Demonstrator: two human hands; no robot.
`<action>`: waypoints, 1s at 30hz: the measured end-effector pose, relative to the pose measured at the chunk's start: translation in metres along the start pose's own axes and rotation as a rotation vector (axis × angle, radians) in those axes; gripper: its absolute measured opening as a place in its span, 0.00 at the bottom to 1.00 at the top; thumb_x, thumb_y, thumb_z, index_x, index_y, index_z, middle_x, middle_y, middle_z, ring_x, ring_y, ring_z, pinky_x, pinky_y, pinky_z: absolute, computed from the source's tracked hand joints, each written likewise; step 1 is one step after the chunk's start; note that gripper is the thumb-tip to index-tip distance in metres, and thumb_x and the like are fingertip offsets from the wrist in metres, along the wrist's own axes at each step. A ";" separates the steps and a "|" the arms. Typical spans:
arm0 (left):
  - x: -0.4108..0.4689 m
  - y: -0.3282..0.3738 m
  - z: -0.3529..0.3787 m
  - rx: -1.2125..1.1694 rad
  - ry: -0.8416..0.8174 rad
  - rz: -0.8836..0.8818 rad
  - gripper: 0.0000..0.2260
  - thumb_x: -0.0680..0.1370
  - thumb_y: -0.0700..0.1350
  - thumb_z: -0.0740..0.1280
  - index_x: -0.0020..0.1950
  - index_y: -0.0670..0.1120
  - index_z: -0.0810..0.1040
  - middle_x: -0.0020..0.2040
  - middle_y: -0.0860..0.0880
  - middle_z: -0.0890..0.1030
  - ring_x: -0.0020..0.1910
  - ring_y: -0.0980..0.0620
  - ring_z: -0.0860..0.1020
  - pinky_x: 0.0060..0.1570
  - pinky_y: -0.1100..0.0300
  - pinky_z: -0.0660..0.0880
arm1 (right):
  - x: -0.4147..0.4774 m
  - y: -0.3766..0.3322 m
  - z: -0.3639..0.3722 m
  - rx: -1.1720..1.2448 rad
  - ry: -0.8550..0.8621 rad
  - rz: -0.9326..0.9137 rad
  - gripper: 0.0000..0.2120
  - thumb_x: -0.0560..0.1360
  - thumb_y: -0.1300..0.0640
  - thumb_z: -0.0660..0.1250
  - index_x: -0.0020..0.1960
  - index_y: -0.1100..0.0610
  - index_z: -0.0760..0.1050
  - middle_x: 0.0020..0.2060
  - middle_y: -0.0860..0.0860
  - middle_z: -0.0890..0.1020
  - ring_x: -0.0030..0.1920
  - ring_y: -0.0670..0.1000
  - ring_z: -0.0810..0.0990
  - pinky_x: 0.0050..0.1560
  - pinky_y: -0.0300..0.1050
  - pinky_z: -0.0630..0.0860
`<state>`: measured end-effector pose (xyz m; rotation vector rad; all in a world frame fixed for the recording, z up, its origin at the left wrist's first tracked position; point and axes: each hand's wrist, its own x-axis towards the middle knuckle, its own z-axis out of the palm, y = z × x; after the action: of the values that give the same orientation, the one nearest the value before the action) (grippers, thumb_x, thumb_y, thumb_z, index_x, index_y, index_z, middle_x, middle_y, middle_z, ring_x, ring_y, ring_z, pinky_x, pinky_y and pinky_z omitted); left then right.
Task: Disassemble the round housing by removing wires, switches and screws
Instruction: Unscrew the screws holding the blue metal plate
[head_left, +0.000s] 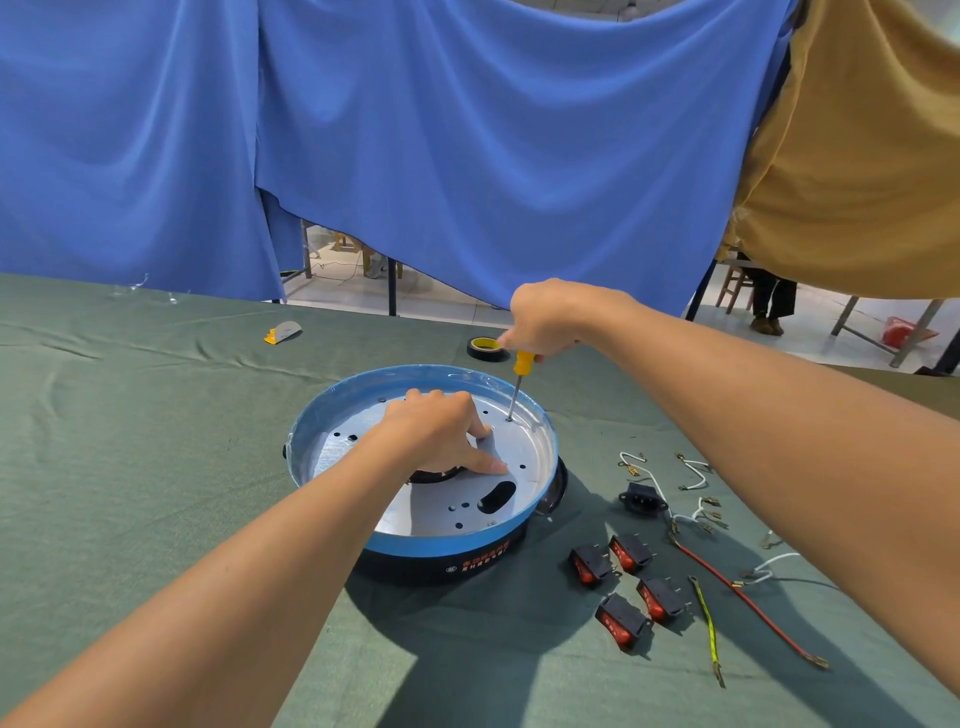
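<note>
Nearest, on the matte, creased green cloth (130, 467), found four rocker switches (622, 621) to the right: boxy black bodies with glossy red faces and small metal tabs, set close together. Just beyond them, noted a thin yellow-green wire (709, 629) and a longer red wire (748, 605), both slack and tipped with brass-coloured terminals.

At mid-table, left of these parts, saw the round housing (415, 545) sitting flat on the cloth — a shallow black drum with a smooth blue rim and printed red lettering on its near wall. Inside it, made out a dull silver metal plate (524, 447) pierced by small round holes and one oblong slot.

Found the left hand (441, 434) pressed down on that plate near its middle, fingertips spread on the metal and grasping nothing.

To the right, spotted curling white wires (696, 480) beside a black power socket (641, 500).

Farther back, saw the right hand (545, 319) clenched round the yellow handle of a screwdriver (521, 364), its slim steel shaft nearly upright, tip planted on the plate at the far right edge.

Behind, noted a black tape roll (485, 347), a small yellow-and-grey object (282, 332) — kind unclear — then draped blue fabric (467, 130) and tan fabric (857, 156).
</note>
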<state>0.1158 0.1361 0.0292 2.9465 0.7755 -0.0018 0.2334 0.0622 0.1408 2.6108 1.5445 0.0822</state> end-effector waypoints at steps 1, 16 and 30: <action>0.000 0.000 0.000 0.002 0.003 0.000 0.31 0.71 0.70 0.65 0.70 0.58 0.74 0.60 0.51 0.80 0.54 0.47 0.74 0.42 0.55 0.67 | 0.000 0.000 -0.001 -0.007 -0.023 -0.009 0.17 0.78 0.51 0.62 0.32 0.57 0.72 0.28 0.51 0.75 0.26 0.50 0.70 0.27 0.39 0.65; -0.003 0.001 -0.002 0.002 -0.001 -0.013 0.31 0.71 0.70 0.65 0.70 0.58 0.74 0.61 0.51 0.79 0.52 0.48 0.71 0.38 0.57 0.64 | -0.005 0.002 -0.005 -0.048 -0.074 0.007 0.18 0.78 0.51 0.62 0.32 0.57 0.74 0.26 0.50 0.74 0.26 0.50 0.69 0.26 0.39 0.64; -0.003 0.002 -0.001 0.009 0.005 -0.014 0.30 0.71 0.70 0.64 0.70 0.58 0.74 0.60 0.51 0.79 0.51 0.48 0.72 0.39 0.57 0.64 | -0.002 0.004 -0.002 0.085 -0.003 -0.016 0.24 0.80 0.46 0.59 0.29 0.57 0.71 0.19 0.49 0.72 0.21 0.49 0.68 0.25 0.38 0.64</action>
<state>0.1138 0.1333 0.0303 2.9509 0.7986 0.0011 0.2362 0.0588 0.1436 2.6610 1.6013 0.0111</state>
